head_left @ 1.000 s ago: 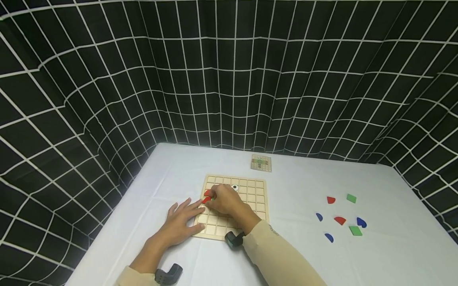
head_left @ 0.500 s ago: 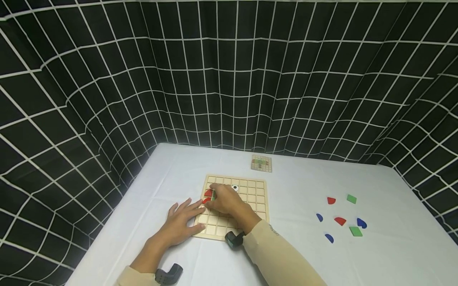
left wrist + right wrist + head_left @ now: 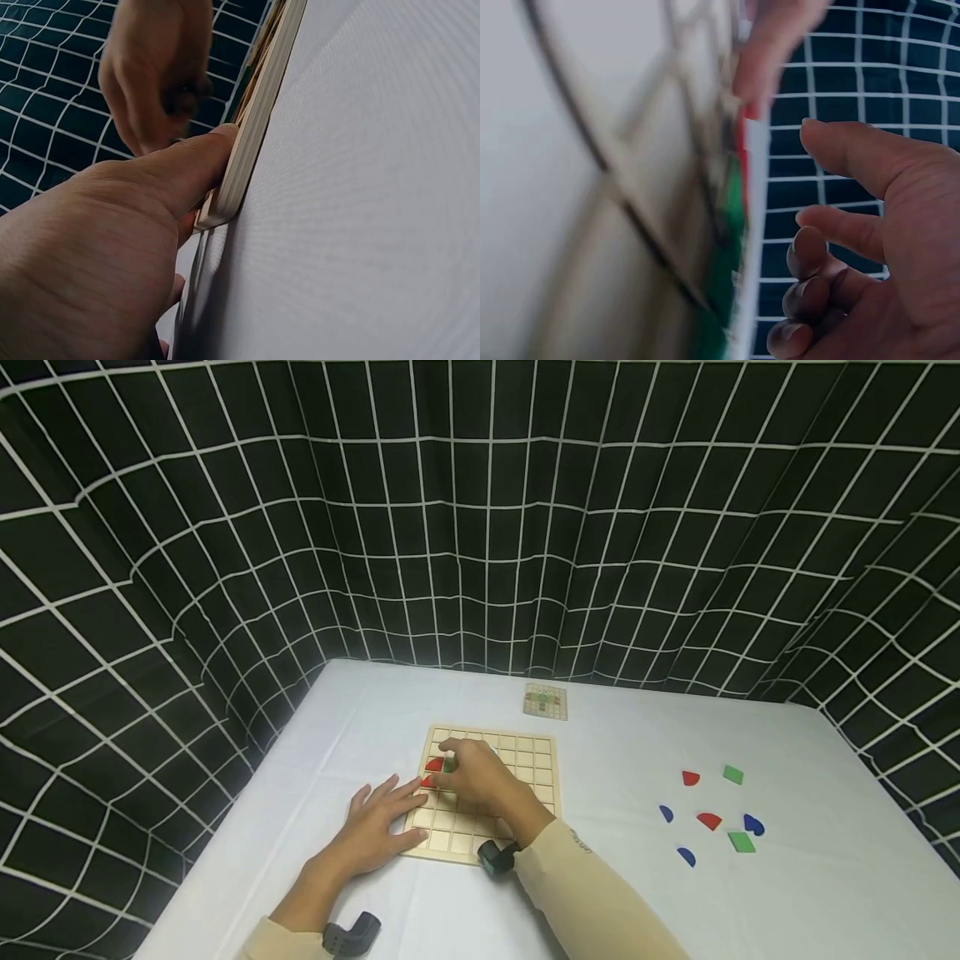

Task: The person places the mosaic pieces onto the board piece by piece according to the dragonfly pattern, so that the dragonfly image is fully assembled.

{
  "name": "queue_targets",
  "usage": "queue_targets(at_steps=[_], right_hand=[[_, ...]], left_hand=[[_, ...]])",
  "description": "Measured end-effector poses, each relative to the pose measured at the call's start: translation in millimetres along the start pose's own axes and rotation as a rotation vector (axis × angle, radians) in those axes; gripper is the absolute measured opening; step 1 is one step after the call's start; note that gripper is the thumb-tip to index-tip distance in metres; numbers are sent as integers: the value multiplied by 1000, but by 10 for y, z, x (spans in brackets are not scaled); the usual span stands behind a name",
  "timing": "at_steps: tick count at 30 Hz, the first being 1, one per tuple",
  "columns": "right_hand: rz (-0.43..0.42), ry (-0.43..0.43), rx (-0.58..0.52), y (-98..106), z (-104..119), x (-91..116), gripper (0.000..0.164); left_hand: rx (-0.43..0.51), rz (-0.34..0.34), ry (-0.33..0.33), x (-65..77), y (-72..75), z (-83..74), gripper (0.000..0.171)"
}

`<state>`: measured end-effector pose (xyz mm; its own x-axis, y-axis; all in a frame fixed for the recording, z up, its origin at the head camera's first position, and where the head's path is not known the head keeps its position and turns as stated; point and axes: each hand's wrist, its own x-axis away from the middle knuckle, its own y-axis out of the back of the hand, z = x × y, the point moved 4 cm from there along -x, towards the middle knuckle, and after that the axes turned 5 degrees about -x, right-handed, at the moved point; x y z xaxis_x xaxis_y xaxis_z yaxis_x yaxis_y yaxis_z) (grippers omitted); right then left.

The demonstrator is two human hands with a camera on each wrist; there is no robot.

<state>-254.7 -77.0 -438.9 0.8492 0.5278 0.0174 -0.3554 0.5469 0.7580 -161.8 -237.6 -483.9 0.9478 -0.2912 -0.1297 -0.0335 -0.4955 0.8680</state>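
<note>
A wooden grid board (image 3: 442, 842) lies on the white table. My left hand (image 3: 375, 827) rests at its left edge with fingers spread, and in the left wrist view the left thumb (image 3: 187, 161) touches the board's side. Two red quarter-round pieces, an upper red piece (image 3: 434, 765) and a lower red piece (image 3: 427, 782), sit in the left cells. Beside them is a green piece (image 3: 450, 763), partly hidden. Over the board is my right hand (image 3: 483, 774), thumb and index finger apart, holding nothing. In the right wrist view, the right hand (image 3: 885, 217) is clear of the green piece (image 3: 724, 255).
Loose flat pieces lie to the right, among them a red piece (image 3: 708, 821), a green square (image 3: 742, 842), a blue half-round (image 3: 686, 857) and a blue heart-like shape (image 3: 753, 824). A patterned card (image 3: 546, 702) lies behind the board. Black grid-lined curtains (image 3: 480, 527) surround the table.
My right hand has let go of the green piece, its thumb and finger parting, and has risen slightly off the board. My left hand has stayed in place.
</note>
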Motion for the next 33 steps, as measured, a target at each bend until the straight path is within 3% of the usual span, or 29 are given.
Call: queue_targets(at_steps=[7, 18, 26, 33], right_hand=[[-75, 55, -58, 467, 100, 180, 46], [-324, 241, -72, 1383, 122, 721, 32], [-472, 252, -33, 1830, 39, 1158, 24], [-582, 252, 11, 2103, -210, 1527, 32]], left_hand=[[2, -13, -4, -3, -3, 1, 54], [-2, -31, 12, -12, -11, -12, 54], [12, -38, 12, -9, 5, -14, 54], [-1, -24, 24, -14, -28, -4, 55]])
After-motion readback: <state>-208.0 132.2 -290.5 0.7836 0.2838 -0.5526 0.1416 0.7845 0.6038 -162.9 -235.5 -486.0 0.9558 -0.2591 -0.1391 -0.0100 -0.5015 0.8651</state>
